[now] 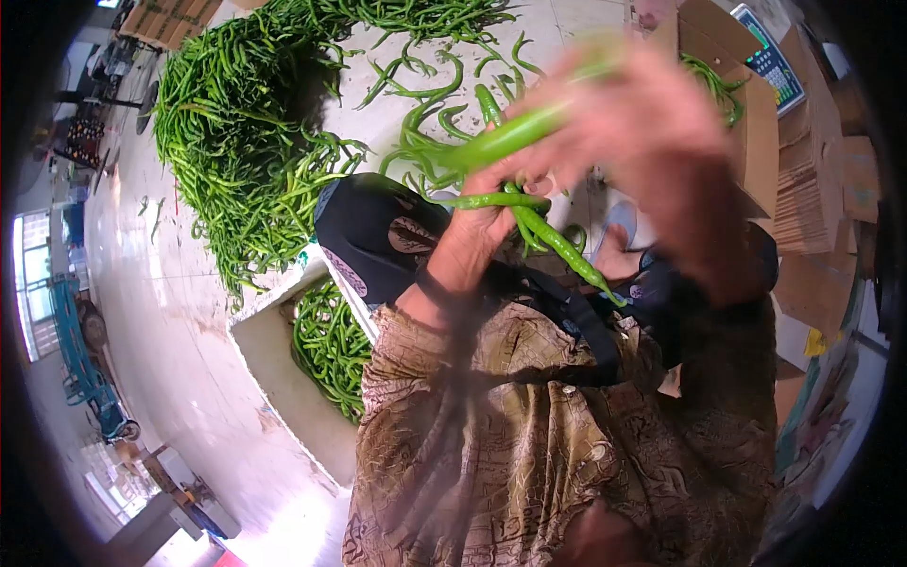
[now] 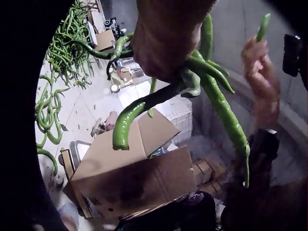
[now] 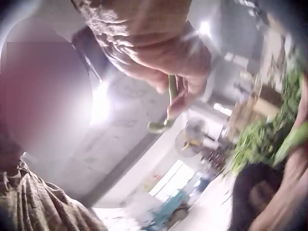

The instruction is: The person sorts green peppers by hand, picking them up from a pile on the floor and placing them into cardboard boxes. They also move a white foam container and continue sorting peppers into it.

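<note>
My left hand grips several long green peppers, whose ends stick out on both sides of the fist; in the head view it is lower, with peppers hanging from it. Above it in the head view, my right hand is blurred. The right wrist view shows that hand raised, pinching one curved green pepper between thumb and fingers. Apart from the left hand, it also shows at the right of the left wrist view.
A large pepper heap covers the floor at the upper left, with loose peppers beside it. A white box holding peppers stands by the left knee. An opened cardboard box and a scale are at the right.
</note>
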`<state>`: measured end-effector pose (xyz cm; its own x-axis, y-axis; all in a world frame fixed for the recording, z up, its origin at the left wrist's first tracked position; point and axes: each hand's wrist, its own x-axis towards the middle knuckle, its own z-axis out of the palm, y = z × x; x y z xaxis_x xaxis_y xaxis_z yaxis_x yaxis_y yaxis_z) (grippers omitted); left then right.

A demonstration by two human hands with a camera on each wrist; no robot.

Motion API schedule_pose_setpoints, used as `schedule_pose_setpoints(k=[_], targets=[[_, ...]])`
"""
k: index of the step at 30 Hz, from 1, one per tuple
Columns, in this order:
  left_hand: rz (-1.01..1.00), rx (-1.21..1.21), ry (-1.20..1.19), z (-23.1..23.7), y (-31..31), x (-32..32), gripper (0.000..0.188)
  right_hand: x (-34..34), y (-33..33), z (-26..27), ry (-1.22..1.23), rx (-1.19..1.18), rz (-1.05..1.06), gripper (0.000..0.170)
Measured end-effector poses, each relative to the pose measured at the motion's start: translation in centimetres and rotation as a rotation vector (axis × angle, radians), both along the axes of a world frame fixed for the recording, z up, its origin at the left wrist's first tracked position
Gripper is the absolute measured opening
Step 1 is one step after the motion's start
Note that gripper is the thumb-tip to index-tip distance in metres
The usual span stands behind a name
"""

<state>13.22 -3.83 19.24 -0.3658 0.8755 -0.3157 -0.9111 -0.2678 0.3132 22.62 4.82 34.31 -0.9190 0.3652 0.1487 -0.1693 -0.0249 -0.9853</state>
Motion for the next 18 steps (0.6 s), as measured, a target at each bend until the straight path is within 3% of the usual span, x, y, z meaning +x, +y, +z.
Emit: schedule_pose_setpoints(k=[1,2,4,5,6,7,9,11,14,16,18], targets=[[-0.012,-0.003,0.003,-0.4,0.1,0.2,0.046,-1.3,-2.4,0.3,0.087,-0.233,0.229,0.032],[-0.017,0.100,0.033,-0.9,0.3,0.0,0.041,-2.0,-4.4,2.0,-0.167,-0.072,0.529,0.034],[-0.016,0.302,0.090,-1.7,-0.1,-0.8,0.032,-2.1,-6.0,1.3,0.038,0.185,0.442,0.025],[0.019,0.321,-0.035,-2.0,-0.4,-0.9,0.038,-1.7,-4.6,0.4,0.054,0.031,0.345,0.020],[0.059,0.341,-0.163,-2.2,-0.8,-0.9,0.044,-2.2,-1.9,-2.6,0.259,0.240,0.166,0.020],[0.067,0.254,-0.074,-1.1,-1.2,-1.1,0.044,-0.3,1.2,-1.0,-0.075,-0.153,0.212,0.024],[0.046,0.186,0.002,-0.6,-1.4,-1.6,0.041,1.9,5.8,-3.8,-0.325,0.173,-0.033,0.027],[0.016,0.236,-0.079,-1.0,-1.1,-1.7,0.043,3.8,6.9,-6.8,-0.570,0.166,0.062,0.029],[-0.012,0.243,-0.161,-0.8,-0.4,-1.3,0.043,4.6,3.5,-11.7,-0.477,0.140,0.194,0.028],[-0.020,0.228,-0.180,-0.8,0.0,-1.1,0.043,3.7,0.5,-13.3,-0.239,-0.395,0.112,0.026],[-0.004,0.139,-0.254,-1.1,0.4,-1.4,0.021,3.8,1.0,-13.2,-0.323,-0.359,0.195,0.026]])
